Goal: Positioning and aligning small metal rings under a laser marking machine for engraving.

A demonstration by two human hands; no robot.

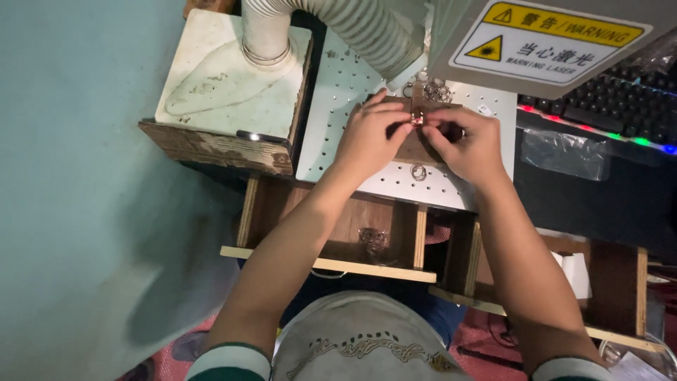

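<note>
Both the left hand [371,134] and right hand [469,144] pinch their fingers on what seems a small reddish metal piece [417,116] over the brown wooden block [416,147] on the white perforated desk [338,106]; it could slip among the far loose silver rings [436,92].

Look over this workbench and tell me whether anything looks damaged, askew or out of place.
The wooden ledge under the white block is chipped and splintered along its front edge. One metal ring lies alone on the perforated plate, apart from the ring pile.
</note>
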